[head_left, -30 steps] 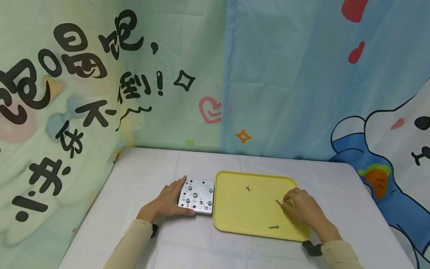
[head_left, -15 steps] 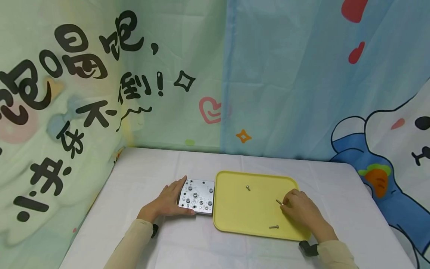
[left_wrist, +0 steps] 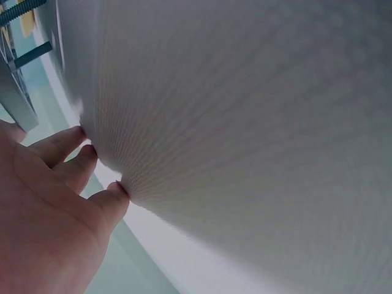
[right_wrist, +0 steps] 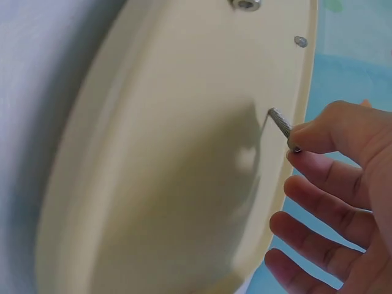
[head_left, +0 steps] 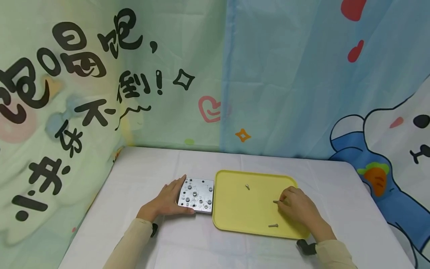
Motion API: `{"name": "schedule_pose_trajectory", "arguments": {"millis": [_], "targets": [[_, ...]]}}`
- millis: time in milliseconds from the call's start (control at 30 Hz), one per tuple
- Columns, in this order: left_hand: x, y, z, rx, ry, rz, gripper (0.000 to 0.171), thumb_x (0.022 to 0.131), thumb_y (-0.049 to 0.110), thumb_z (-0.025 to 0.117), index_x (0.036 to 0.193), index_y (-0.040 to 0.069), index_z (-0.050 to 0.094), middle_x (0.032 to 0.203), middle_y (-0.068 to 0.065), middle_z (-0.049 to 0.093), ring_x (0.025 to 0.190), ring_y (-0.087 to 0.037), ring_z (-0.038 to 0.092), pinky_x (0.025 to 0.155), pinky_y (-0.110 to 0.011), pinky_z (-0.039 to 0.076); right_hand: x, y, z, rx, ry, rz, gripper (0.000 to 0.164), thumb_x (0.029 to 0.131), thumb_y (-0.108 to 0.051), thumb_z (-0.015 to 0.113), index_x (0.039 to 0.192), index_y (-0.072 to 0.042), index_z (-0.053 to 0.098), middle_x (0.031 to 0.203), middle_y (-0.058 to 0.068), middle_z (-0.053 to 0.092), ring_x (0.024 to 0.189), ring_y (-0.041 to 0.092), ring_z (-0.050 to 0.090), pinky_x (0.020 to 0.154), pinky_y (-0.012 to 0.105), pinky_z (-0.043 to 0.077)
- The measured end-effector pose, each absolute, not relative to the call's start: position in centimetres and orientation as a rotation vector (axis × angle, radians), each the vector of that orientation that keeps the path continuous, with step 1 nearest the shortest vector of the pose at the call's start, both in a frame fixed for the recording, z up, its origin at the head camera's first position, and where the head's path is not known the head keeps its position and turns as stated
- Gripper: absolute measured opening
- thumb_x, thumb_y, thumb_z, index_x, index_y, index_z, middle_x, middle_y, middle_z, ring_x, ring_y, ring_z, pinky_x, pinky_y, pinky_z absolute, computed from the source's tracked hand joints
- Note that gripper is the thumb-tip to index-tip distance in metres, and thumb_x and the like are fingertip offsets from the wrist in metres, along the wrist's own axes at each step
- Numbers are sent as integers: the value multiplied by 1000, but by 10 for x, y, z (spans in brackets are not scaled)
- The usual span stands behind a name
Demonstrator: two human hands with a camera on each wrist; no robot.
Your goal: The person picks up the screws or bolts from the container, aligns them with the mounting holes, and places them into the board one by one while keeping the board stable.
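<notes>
In the head view my left hand (head_left: pixel 168 198) grips a silver metal plate (head_left: pixel 197 195) at its left side, thumb along the near edge, other fingers toward the far corner. Holes and several round screw heads dot the plate's top; threaded shanks show beneath it in the left wrist view. Over the right part of a yellow tray (head_left: pixel 235 224), my right hand (head_left: pixel 299 209) pinches a small metal screw (right_wrist: pixel 280 124) near its head between thumb and index finger. The screw's threaded end points at the tray surface. The remaining fingers are spread and slightly bent.
Two more screws lie in the tray, one near the far side (head_left: pixel 247 186) and one near the front (head_left: pixel 273 225). The tray stands right beside the plate on a white-covered table (head_left: pixel 188 246). Printed cloth curtains (head_left: pixel 174 123) hang behind and at the left.
The pinched screw has turned from slanting to nearly level in the head view, and my right hand has shifted slightly left. My left hand and the plate stay in place.
</notes>
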State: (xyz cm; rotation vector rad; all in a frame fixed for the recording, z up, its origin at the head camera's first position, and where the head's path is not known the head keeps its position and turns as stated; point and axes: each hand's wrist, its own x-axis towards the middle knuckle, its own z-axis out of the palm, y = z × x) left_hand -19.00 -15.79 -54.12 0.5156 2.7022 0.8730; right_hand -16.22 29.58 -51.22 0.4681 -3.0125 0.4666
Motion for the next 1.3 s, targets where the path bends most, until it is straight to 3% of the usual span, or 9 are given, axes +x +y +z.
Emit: {"name": "schedule_pose_trajectory", "arguments": {"millis": [500,1300], "targets": [[-191,-157,-540,509,2696,880,129,67,63,85,162,13,14,159,-18,30,147,-33,25,120,-54,11,-164,268,-496,603,-2915,489,10,83,-9,75,83,-13,65,104,8,64,96,32,60,76,46,54],[-191,-158,-541,504,2702,877,129,66,63,85,162,15,14,158,-18,32,147,-32,26,120,-54,12,-174,153,-469,1065,-2658,499,10,84,-11,75,84,-13,66,105,4,64,96,23,61,79,37,55]]}}
